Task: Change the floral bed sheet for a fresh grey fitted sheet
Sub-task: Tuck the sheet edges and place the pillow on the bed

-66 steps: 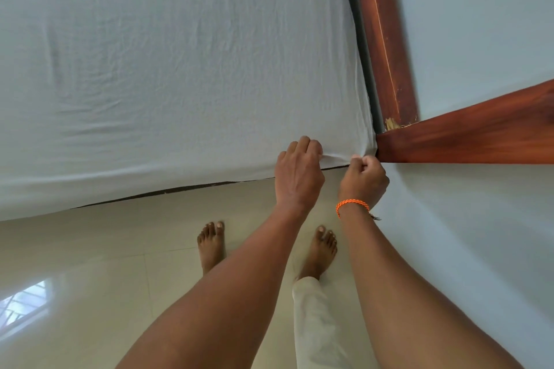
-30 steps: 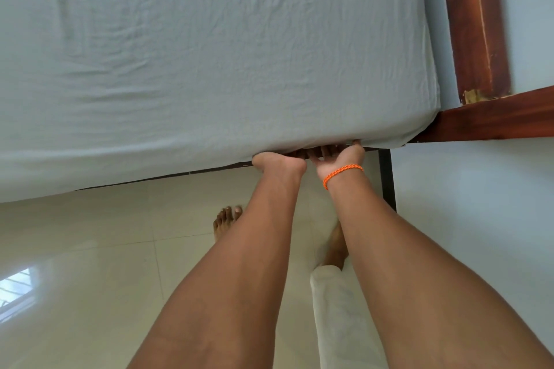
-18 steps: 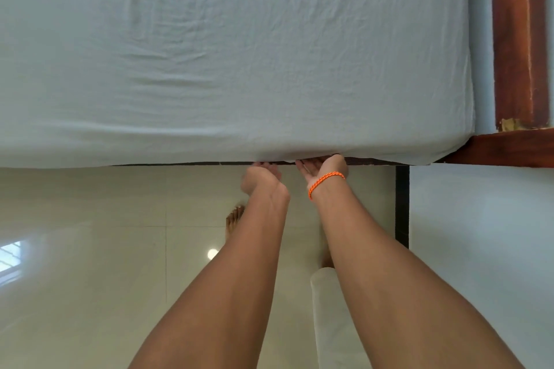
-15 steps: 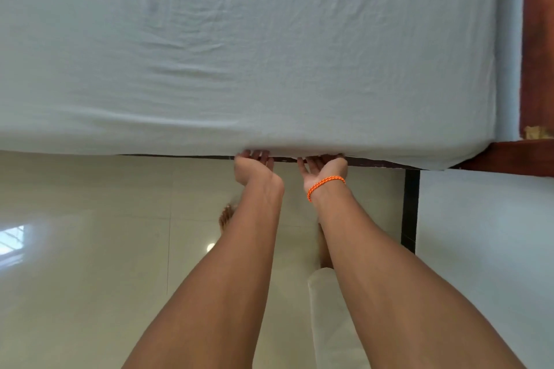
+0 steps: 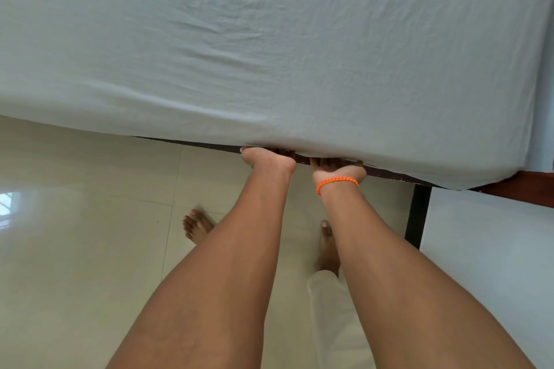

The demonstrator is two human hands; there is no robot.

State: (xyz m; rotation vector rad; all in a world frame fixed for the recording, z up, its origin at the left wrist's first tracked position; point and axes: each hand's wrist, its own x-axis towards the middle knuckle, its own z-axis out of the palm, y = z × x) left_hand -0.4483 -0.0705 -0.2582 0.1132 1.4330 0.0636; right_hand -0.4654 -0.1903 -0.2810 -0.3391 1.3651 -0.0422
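tucking needs both hands, left hand (image 5: 267, 159) and right hand (image 5: 338, 169), palms up under the grey fitted sheet (image 5: 269, 54) hem; finger grip hidden, cannot tell. push deep, slide along.

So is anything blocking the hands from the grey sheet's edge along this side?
Nothing visible. The left hand and right hand are already at the lower edge of the grey fitted sheet, fingers hidden beneath it. The black bed leg stands off to the right.

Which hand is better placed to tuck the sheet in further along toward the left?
Probably the left hand: it is under the grey sheet edge on that side, while the right hand is nearer the corner.
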